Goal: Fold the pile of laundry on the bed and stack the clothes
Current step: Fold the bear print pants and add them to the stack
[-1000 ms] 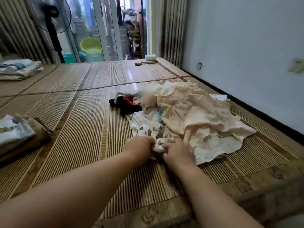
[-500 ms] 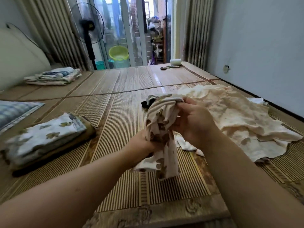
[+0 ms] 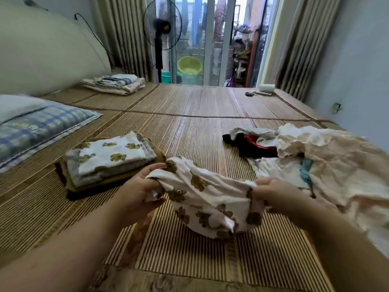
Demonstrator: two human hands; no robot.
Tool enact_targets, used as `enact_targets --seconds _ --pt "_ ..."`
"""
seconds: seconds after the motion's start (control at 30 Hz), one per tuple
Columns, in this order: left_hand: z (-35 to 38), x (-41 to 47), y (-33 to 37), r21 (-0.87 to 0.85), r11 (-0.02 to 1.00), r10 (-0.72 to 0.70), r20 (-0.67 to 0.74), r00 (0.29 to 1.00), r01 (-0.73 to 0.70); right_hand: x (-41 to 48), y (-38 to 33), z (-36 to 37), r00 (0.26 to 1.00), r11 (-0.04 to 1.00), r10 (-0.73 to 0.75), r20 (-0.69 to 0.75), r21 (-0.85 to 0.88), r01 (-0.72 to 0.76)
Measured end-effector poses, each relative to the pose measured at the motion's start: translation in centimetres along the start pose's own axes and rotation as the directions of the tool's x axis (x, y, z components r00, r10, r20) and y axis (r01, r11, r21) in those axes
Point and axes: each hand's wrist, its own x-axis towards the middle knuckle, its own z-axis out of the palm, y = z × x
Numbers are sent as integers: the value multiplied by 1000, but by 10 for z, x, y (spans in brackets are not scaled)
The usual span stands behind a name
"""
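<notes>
If one corner slips from your grip, the small white cloth with brown bears (image 3: 210,197) could fall in a bunch on the striped bamboo mat (image 3: 189,114) and fold crooked. It hangs between your hands, over the mat. Your left hand (image 3: 145,190) pinches its left edge. Your right hand (image 3: 271,192) grips the right edge. The neat folded stack of clothes (image 3: 109,159) waits on your left.

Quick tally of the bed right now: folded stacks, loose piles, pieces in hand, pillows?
Folded stacks: 2, near stack, far stack
Loose piles: 1, unfolded pile
Pieces in hand: 1, bear-print garment, in left hand and right hand
Pillows: 1, checked pillow
Total: 5
</notes>
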Motion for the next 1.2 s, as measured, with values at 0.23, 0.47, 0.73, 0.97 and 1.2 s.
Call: enact_targets --seconds 0.23,0.47,0.73,0.97,1.2 --pt "10 -3 -16 694 704 -20 232 973 -151 22 -4 51 998 998 -55 42 -31 56" --pt "29 -8 -18 802 441 61 421 905 -403 29 -20 80 925 991 -88 370 -59 118" --pt "7 -10 4 813 489 84 318 945 -317 27 -11 68 972 946 -219 84 -227 233" --pt "-13 -20 6 745 629 212 111 971 -222 1 -15 40 942 948 -314 -118 -82 306" --pt "26 -37 72 293 936 181 66 981 -192 -39 -72 -5 867 856 -240 -436 326 401"
